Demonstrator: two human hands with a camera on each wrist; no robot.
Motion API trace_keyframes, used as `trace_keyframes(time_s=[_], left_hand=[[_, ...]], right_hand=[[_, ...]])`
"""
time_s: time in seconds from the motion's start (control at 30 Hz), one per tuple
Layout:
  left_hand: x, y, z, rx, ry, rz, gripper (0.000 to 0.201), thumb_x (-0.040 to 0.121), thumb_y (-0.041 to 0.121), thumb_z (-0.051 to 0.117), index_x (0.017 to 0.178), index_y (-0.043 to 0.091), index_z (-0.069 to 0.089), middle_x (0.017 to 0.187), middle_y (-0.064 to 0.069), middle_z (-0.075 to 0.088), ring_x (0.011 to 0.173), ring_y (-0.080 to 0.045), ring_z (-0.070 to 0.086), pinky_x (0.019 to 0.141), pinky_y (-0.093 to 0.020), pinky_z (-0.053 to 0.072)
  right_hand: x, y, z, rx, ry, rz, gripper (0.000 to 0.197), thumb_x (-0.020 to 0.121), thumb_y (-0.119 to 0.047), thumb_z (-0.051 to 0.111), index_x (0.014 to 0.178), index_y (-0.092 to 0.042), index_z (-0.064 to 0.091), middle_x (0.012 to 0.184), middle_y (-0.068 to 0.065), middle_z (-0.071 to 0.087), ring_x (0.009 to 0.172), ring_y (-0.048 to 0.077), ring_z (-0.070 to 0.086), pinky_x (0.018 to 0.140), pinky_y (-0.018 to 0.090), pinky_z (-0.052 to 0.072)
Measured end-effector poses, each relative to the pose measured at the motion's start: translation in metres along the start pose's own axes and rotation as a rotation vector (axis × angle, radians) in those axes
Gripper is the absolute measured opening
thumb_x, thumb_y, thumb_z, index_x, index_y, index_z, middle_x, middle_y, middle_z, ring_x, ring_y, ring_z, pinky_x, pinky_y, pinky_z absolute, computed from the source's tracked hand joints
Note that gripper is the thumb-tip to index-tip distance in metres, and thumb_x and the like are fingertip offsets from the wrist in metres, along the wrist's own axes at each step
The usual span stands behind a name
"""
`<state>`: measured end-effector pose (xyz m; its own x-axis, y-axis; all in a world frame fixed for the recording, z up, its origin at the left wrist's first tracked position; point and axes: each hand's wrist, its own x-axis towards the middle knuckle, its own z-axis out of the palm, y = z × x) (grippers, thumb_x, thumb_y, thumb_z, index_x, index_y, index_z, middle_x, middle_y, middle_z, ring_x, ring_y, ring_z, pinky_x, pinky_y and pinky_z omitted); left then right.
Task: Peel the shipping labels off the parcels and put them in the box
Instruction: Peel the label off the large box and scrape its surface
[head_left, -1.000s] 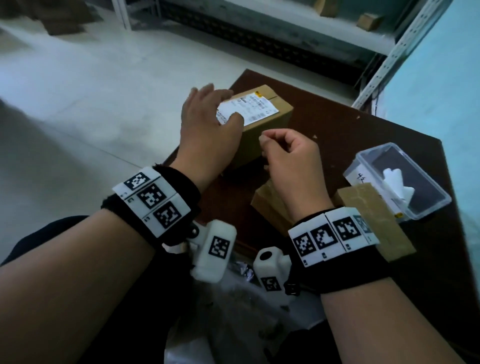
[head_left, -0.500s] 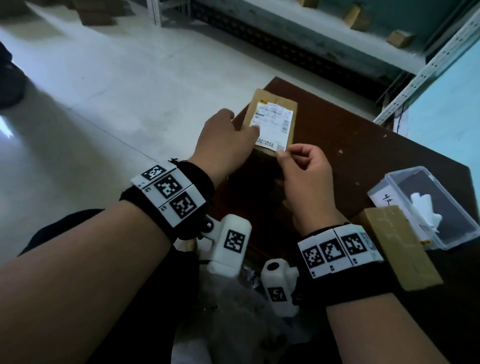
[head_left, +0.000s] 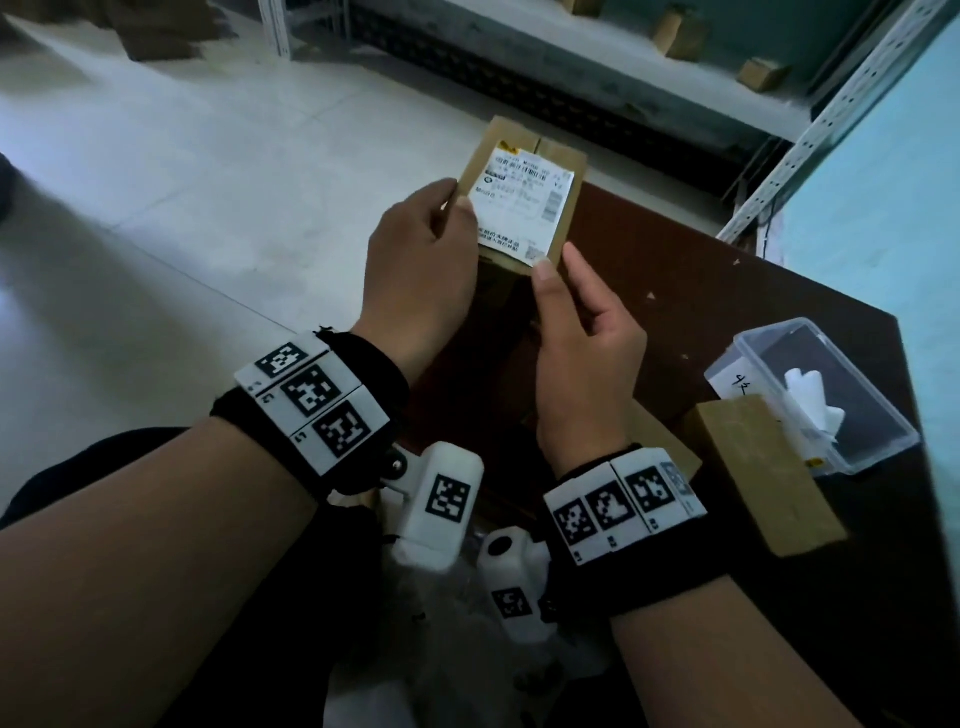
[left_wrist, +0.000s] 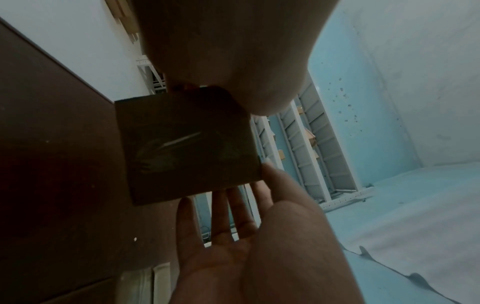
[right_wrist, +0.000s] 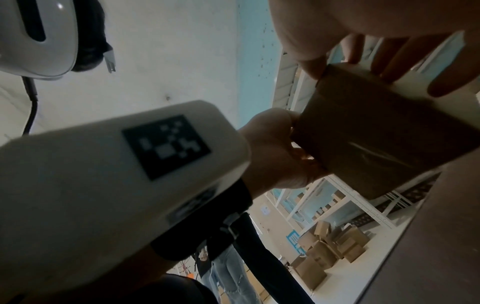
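My left hand (head_left: 421, 260) grips a brown cardboard parcel (head_left: 566, 208) by its left edge and holds it tilted up above the dark table (head_left: 727, 312). A white shipping label (head_left: 519, 208) covers the parcel's face. On my right hand (head_left: 582, 338) the thumb tip touches the label's lower right corner and the straight fingers lie along the parcel's right side. From the left wrist, the parcel's taped underside (left_wrist: 187, 148) shows, with the right hand (left_wrist: 233, 226) spread below it. The right wrist view has the parcel (right_wrist: 376, 133) between both hands. A clear plastic box (head_left: 878, 395) holds white peeled labels (head_left: 810, 410).
A second brown parcel (head_left: 763, 473) lies on the table beside the plastic box, and another one (head_left: 660, 441) lies under my right wrist. Metal shelving (head_left: 675, 78) with small cartons stands beyond the table. The floor (head_left: 156, 182) is to the left.
My left hand has lifted the parcel off the table and tilted its label towards me. My right hand has uncurled and its thumb has come to the label's lower right corner.
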<state>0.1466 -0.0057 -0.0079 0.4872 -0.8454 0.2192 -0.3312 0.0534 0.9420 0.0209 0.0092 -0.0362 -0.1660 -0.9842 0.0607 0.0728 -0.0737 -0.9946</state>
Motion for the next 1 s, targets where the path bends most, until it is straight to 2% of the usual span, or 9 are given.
trace_keyframes(time_s=[0.13, 0.27, 0.4, 0.47, 0.6, 0.73, 0.83, 0.93, 1.0], left_hand=[[-0.006, 0.007, 0.006, -0.077, 0.01, 0.025, 0.028, 0.106, 0.027, 0.048, 0.109, 0.027, 0.076, 0.101, 0.014, 0.076, 0.096, -0.005, 0.07, 0.087, -0.035, 0.058], [-0.016, 0.019, 0.02, -0.148, -0.018, 0.047, 0.023, 0.108, 0.027, 0.05, 0.107, 0.035, 0.071, 0.102, 0.018, 0.075, 0.098, 0.0, 0.071, 0.086, -0.031, 0.061], [-0.023, 0.025, 0.04, -0.187, -0.029, 0.059, 0.032, 0.105, 0.035, 0.053, 0.127, 0.022, 0.071, 0.117, 0.008, 0.074, 0.107, -0.009, 0.071, 0.091, -0.039, 0.062], [-0.026, 0.029, 0.049, -0.197, -0.031, 0.074, 0.037, 0.104, 0.036, 0.054, 0.135, 0.02, 0.068, 0.122, 0.005, 0.073, 0.11, -0.009, 0.07, 0.091, -0.037, 0.062], [-0.034, 0.038, 0.068, -0.263, -0.076, 0.088, 0.035, 0.106, 0.031, 0.056, 0.135, 0.017, 0.067, 0.12, 0.004, 0.073, 0.108, -0.008, 0.071, 0.086, -0.033, 0.064], [-0.041, 0.041, 0.084, -0.29, -0.095, 0.098, 0.038, 0.105, 0.032, 0.058, 0.138, 0.014, 0.064, 0.12, 0.004, 0.072, 0.109, -0.006, 0.07, 0.086, -0.03, 0.063], [-0.044, 0.038, 0.089, -0.373, -0.131, 0.08, 0.039, 0.102, 0.031, 0.063, 0.137, 0.013, 0.064, 0.121, 0.001, 0.072, 0.112, -0.011, 0.07, 0.086, -0.034, 0.064], [-0.048, 0.037, 0.093, -0.421, -0.185, 0.077, 0.041, 0.099, 0.033, 0.068, 0.135, 0.013, 0.065, 0.121, -0.001, 0.073, 0.113, -0.014, 0.072, 0.089, -0.039, 0.064], [-0.053, 0.037, 0.093, -0.411, -0.2, 0.097, 0.038, 0.1, 0.032, 0.071, 0.133, 0.014, 0.066, 0.118, 0.001, 0.074, 0.111, -0.011, 0.072, 0.09, -0.035, 0.063]], right_hand=[[-0.001, -0.009, -0.005, 0.135, 0.028, -0.027, 0.047, 0.095, -0.044, 0.069, 0.138, -0.025, 0.072, 0.136, -0.001, 0.07, 0.127, 0.011, 0.068, 0.111, 0.042, 0.056], [0.002, -0.015, -0.018, 0.217, 0.106, -0.059, 0.041, 0.096, -0.034, 0.071, 0.134, -0.022, 0.074, 0.135, 0.005, 0.07, 0.125, 0.015, 0.07, 0.107, 0.043, 0.059], [0.008, -0.023, -0.034, 0.296, 0.147, -0.08, 0.038, 0.096, -0.031, 0.068, 0.132, -0.022, 0.075, 0.137, 0.009, 0.07, 0.128, 0.018, 0.069, 0.109, 0.045, 0.058], [0.009, -0.026, -0.041, 0.322, 0.145, -0.096, 0.04, 0.1, -0.028, 0.064, 0.138, -0.017, 0.072, 0.14, 0.009, 0.07, 0.129, 0.017, 0.069, 0.109, 0.044, 0.058], [0.011, -0.034, -0.06, 0.333, 0.159, -0.077, 0.038, 0.11, -0.02, 0.058, 0.146, -0.012, 0.066, 0.136, 0.006, 0.075, 0.125, 0.015, 0.072, 0.108, 0.042, 0.059], [0.014, -0.041, -0.079, 0.328, 0.183, -0.05, 0.036, 0.11, -0.017, 0.058, 0.145, -0.013, 0.067, 0.132, 0.007, 0.077, 0.123, 0.018, 0.073, 0.106, 0.044, 0.06], [0.017, -0.049, -0.094, 0.359, 0.115, 0.052, 0.033, 0.108, -0.028, 0.06, 0.136, -0.017, 0.074, 0.123, 0.01, 0.08, 0.115, 0.024, 0.077, 0.096, 0.049, 0.064], [0.021, -0.057, -0.116, 0.393, 0.011, 0.151, 0.026, 0.109, -0.034, 0.058, 0.112, -0.02, 0.079, 0.104, 0.006, 0.084, 0.093, 0.017, 0.082, 0.07, 0.036, 0.066], [0.021, -0.059, -0.127, 0.398, -0.029, 0.17, 0.024, 0.11, -0.032, 0.057, 0.112, -0.021, 0.078, 0.102, 0.004, 0.084, 0.088, 0.014, 0.082, 0.07, 0.032, 0.064]])
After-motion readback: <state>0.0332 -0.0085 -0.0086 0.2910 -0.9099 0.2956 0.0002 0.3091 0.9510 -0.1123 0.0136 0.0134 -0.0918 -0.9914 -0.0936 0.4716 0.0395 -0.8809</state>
